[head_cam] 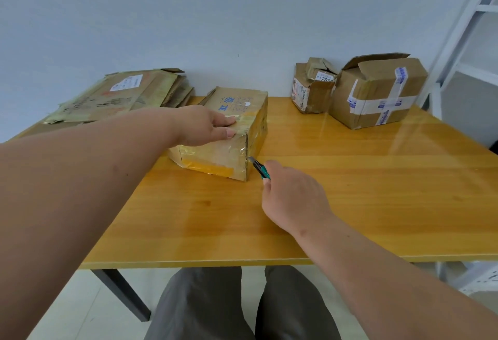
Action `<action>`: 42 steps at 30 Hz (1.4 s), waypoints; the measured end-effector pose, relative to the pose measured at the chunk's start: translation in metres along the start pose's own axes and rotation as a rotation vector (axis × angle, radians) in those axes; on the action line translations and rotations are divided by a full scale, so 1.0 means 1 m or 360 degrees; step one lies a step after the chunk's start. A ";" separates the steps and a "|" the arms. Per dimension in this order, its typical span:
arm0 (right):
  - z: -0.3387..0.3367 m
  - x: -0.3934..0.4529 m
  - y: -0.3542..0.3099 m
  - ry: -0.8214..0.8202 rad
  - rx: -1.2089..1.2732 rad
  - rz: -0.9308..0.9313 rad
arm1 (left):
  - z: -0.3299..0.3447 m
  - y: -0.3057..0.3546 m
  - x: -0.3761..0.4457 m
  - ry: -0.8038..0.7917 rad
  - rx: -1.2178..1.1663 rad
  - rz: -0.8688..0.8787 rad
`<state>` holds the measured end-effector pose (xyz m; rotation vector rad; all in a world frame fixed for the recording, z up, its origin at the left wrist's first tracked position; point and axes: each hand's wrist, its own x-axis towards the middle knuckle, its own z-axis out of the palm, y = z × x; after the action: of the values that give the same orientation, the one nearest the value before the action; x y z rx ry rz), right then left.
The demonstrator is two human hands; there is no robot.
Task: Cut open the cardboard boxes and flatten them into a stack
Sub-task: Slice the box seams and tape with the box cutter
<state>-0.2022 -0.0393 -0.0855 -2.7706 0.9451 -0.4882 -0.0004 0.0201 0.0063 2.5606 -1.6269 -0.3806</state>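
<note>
Item: taped cardboard box (229, 135), set on the wooden table (350, 191) at centre, near the far edge. Its long axis runs from the near edge toward the wall, angled slightly right; the short end faces the viewer. The far left flap is seen partly raised. Blue and black handwriting is carried on the top face; it cannot be read with certainty. Yellow and clear tape is wrapped over the near end.

Left hand (207, 125): laid on the near top edge of the box, fingers together and curled over the corner. The thumb is hidden beneath the hand.

Right hand (293, 194): closed round a utility knife (260, 168) with a teal and black body. Only the front part of the knife is seen; the rest is covered by the fingers. The blade is pointed away and left, its tip at the near right vertical corner of the box; whether contact is made cannot be told.

Flattened cardboard stack (121, 94): held at the far left of the table, a white label on top, its print too small to read.

Small torn box (312, 89) and larger open box (377, 91): kept at the far right, side by side. "200" is legible on the small box's label. White tape with blue print is crossed over the larger; its text is illegible.

White shelving (474, 29): cut off at the right edge.
</note>
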 end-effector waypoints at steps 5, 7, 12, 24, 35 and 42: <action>0.000 0.001 -0.002 -0.0004 0.0006 -0.0008 | 0.000 -0.001 0.002 0.0005 -0.0001 -0.0008; 0.003 0.002 -0.004 -0.0050 -0.0006 0.0001 | 0.000 -0.001 0.002 0.0004 0.0014 -0.0009; 0.005 0.002 -0.005 -0.0096 0.0002 0.0016 | 0.001 0.001 0.000 0.0023 -0.0007 -0.0018; 0.006 0.002 -0.003 0.0042 -0.0013 0.0010 | 0.000 0.003 -0.002 0.0020 0.0000 -0.0022; 0.001 0.005 -0.010 -0.0052 0.0001 0.0089 | 0.001 0.002 -0.001 0.0023 -0.0012 -0.0044; 0.000 0.003 -0.012 -0.0109 -0.0048 0.0102 | 0.000 0.001 -0.002 0.0019 -0.0044 -0.0041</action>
<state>-0.1931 -0.0316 -0.0816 -2.7544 1.0304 -0.3695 -0.0026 0.0213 0.0067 2.5606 -1.5751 -0.3867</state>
